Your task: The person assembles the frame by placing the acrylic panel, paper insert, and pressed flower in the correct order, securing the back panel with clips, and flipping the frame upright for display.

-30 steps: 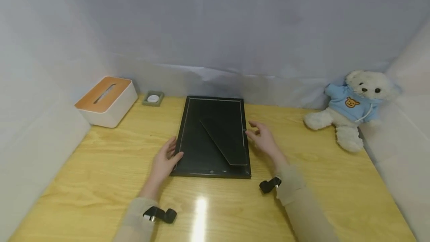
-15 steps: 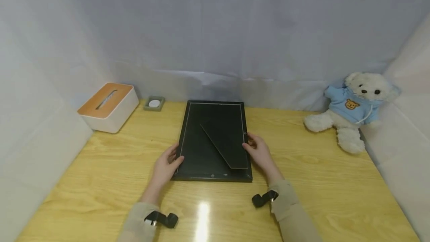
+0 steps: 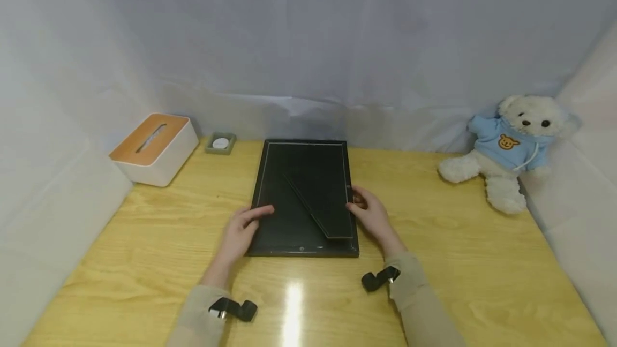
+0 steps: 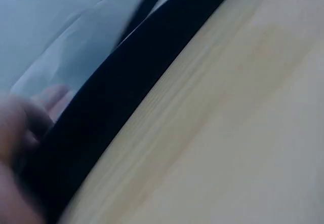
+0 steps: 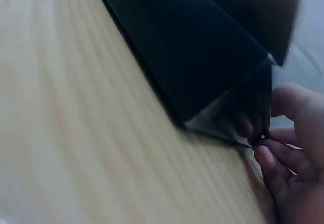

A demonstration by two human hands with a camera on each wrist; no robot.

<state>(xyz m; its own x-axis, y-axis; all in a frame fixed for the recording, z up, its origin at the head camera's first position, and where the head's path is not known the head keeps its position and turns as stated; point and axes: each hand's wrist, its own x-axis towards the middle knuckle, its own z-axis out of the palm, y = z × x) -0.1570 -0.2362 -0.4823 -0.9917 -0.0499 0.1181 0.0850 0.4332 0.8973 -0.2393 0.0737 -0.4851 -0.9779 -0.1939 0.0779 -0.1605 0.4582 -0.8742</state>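
A black picture frame [image 3: 275, 229] lies face down on the table, its hinged easel stand [image 3: 324, 210] slanting across the back panel. My left hand [image 3: 238, 232] is at the frame's left edge, one finger stretched out over the back panel. In the left wrist view the left hand [image 4: 17, 148] is blurred beside the frame's dark side [image 4: 116, 77]. My right hand [image 3: 373, 218] grips the right edge, thumb on top and other fingers curled at the side. The right wrist view has the right hand [image 5: 298, 148] with bent fingertips against the frame's edge [image 5: 192, 67], near a corner.
A white tissue box [image 3: 166, 159] with an orange lid stands at the back left. Beside it is a small grey-green square dish [image 3: 212, 149] with a round white piece inside. A white teddy bear [image 3: 460, 169] in a blue hoodie sits at the back right against the wall.
My right hand has moved in from beside the frame and taken hold of its right edge. The left hand's finger has come up from the side and now extends over the back panel.
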